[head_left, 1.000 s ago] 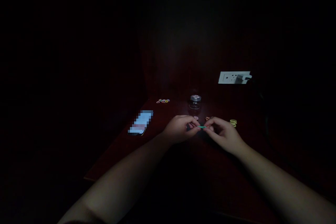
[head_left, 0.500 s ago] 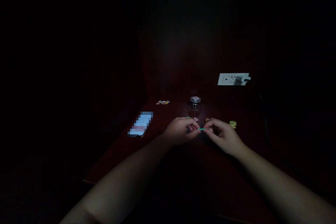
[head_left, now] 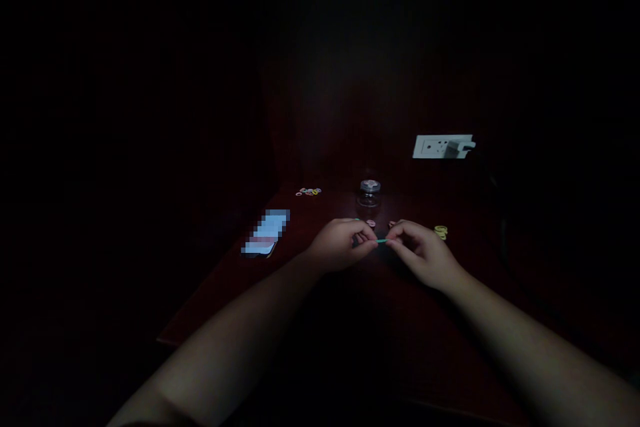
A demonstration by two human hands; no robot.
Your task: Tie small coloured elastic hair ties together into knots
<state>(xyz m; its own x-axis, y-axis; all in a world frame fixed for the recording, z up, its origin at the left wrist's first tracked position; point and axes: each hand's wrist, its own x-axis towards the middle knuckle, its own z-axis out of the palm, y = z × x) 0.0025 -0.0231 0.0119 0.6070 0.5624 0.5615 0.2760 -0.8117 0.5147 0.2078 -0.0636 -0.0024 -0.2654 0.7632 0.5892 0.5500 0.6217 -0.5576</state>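
Observation:
A small green band (head_left: 381, 241), like a hair tie, is pinched at both ends between my two hands above the dark red table (head_left: 240, 293). My left hand (head_left: 341, 244) grips its left end with thumb and fingertips. On the other end, my right hand (head_left: 421, 250) closes in the same way. Just beyond the fingers lie pink bands (head_left: 371, 223) and an orange-red band (head_left: 392, 223), partly hidden by my right hand. Yellow bands (head_left: 441, 232) rest beside my right knuckles. A bit of green shows behind my left hand.
A clear lidded jar (head_left: 369, 195) stands behind my hands. Several mixed-colour bands (head_left: 309, 192) lie at the back left, and a lit phone (head_left: 267, 233) with a blurred screen is at the left. A wall socket (head_left: 443, 147) holds a plug. The surroundings are very dark.
The view has shifted slightly, so everything sits a little higher and further left. Both hands keep their pinch on the green band, which now looks thinner and straighter.

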